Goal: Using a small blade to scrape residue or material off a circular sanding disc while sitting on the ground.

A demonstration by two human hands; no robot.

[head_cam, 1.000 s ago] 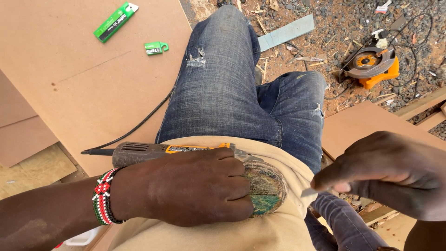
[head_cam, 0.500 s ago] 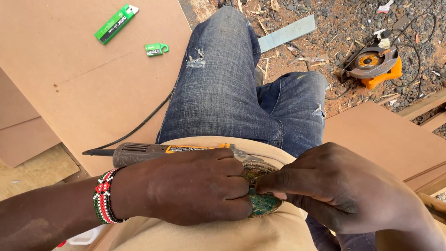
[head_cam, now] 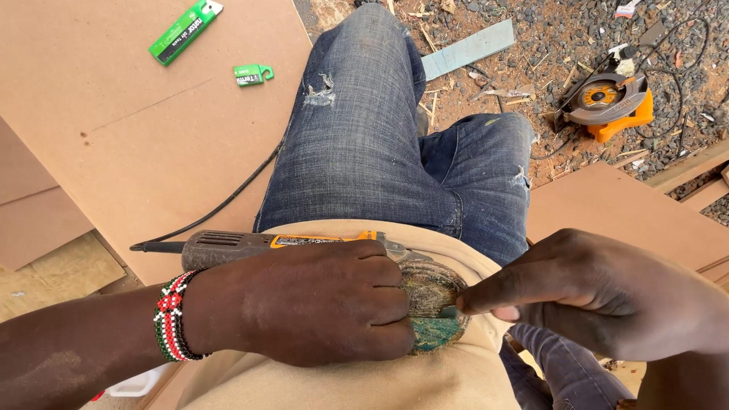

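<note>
Left hand [head_cam: 319,300] is clamped over the body of a corded angle grinder [head_cam: 304,244], pinning it flat against the lap; grip fully closed around the tool, fingers wrapped toward the head. Beaded wristband [head_cam: 173,315] on that wrist. Cord [head_cam: 220,206] runs off at 10 o'clock across the fibreboard sheet [head_cam: 114,129].

Right hand [head_cam: 600,292] comes in from 3 o'clock, thumb and forefinger pinched narrow at the edge of the grinder's disc [head_cam: 434,307]. Can't tell whether it holds anything small between the fingertips; contact point is partly hidden.

Progress, as a judgement: work is on the disc end of the tool, mid-step. Disc sits mounted, worn and greenish; no loose nut, spanner or spare disc visible, so nothing reads as finished. Tool isn't being applied to any material.

Around: jeans-clad legs [head_cam: 364,137] at 12 o'clock, circular saw [head_cam: 607,102] on the gravel at 2 o'clock, long green packet [head_cam: 184,30] and small green tag [head_cam: 252,74] on the board at 11 o'clock, grey offcut strip [head_cam: 467,49] at 1 o'clock.
</note>
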